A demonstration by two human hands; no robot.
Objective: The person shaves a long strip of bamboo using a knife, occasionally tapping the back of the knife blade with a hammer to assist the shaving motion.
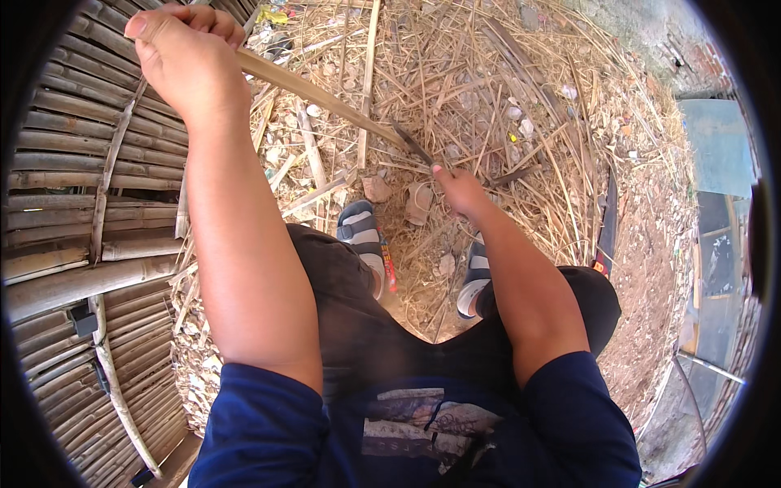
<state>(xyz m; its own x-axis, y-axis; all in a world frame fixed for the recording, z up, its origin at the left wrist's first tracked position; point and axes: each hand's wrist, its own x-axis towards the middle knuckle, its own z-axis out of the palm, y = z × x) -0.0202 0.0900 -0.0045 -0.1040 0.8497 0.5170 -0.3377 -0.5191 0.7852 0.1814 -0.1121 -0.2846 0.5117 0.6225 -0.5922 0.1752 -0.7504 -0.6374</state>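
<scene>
My left hand (195,61), raised at the upper left, is closed around one end of a long, flat bamboo strip (317,98). The strip slants down to the right, toward the middle of the ground. Near its lower end, my right hand (464,193) grips a knife, its handle mostly hidden in the fist. The dark knife blade (413,145) points up and to the left, and it meets or overlaps the strip's lower end; whether it cuts in cannot be seen.
A bamboo slat wall (61,154) stands close on the left. Straw and split bamboo pieces (455,73) litter the ground, with stones (377,189) near my sandalled feet (359,232). A long dark tool (607,215) with a red end lies beyond my right knee.
</scene>
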